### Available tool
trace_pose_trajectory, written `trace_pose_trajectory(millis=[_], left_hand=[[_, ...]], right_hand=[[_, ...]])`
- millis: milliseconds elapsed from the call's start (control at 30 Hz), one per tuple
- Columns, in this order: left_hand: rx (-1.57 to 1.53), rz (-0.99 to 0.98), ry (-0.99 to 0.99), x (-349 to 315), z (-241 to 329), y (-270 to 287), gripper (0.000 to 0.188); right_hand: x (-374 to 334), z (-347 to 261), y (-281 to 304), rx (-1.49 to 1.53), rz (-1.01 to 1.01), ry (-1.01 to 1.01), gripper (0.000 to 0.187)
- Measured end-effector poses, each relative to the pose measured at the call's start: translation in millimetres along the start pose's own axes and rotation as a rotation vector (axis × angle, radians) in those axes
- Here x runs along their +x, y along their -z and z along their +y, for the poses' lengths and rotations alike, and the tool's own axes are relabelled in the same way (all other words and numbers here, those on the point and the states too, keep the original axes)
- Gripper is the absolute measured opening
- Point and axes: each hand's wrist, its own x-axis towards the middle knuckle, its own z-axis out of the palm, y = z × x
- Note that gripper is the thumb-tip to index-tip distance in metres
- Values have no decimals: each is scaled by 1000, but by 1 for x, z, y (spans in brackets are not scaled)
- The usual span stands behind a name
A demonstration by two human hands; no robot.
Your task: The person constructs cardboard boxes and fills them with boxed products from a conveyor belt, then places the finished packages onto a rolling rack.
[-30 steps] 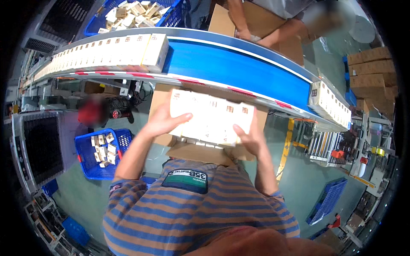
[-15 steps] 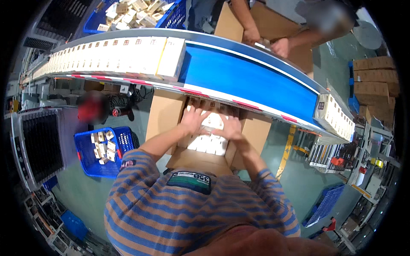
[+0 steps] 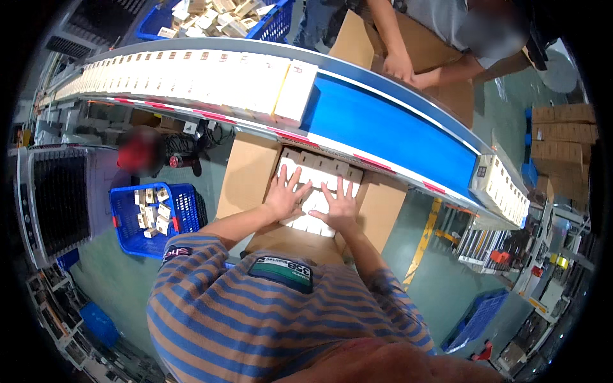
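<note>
An open cardboard carton (image 3: 244,173) stands in front of my body, just below the conveyor's near edge. Rows of small white boxes (image 3: 313,167) fill what I see of its inside. My left hand (image 3: 285,196) lies over the boxes on the left, fingers spread. Over those on the right is my right hand (image 3: 339,205), its fingers also apart and its thumb pointing toward the left hand. Both palms rest on or just above the box tops, and neither hand grips anything. My hands cover part of the middle rows.
A blue conveyor belt (image 3: 389,121) crosses beyond the carton, carrying a row of white boxes (image 3: 191,73) and more boxes (image 3: 499,186) at right. Across it, a co-worker's hands (image 3: 402,69) are at another carton. Blue baskets stand left (image 3: 131,239) and far left (image 3: 281,24), holding loose boxes.
My hands have come back toward me and flattened out, showing the far row of boxes. The row on the belt has moved right. The co-worker's hands have come together.
</note>
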Motion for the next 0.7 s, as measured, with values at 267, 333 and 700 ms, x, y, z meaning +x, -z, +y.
trace_pose_trajectory(millis=[267, 333, 700], left_hand=[[-412, -39, -33, 15, -26, 31, 70], [-549, 461, -39, -22, -48, 97, 51], [-525, 822, 435, 14, -188, 209, 82]], right_hand=[[40, 6, -4, 515, -373, -85, 77], [34, -1, 66, 703, -201, -10, 67], [156, -65, 156, 738, 347, -230, 91]])
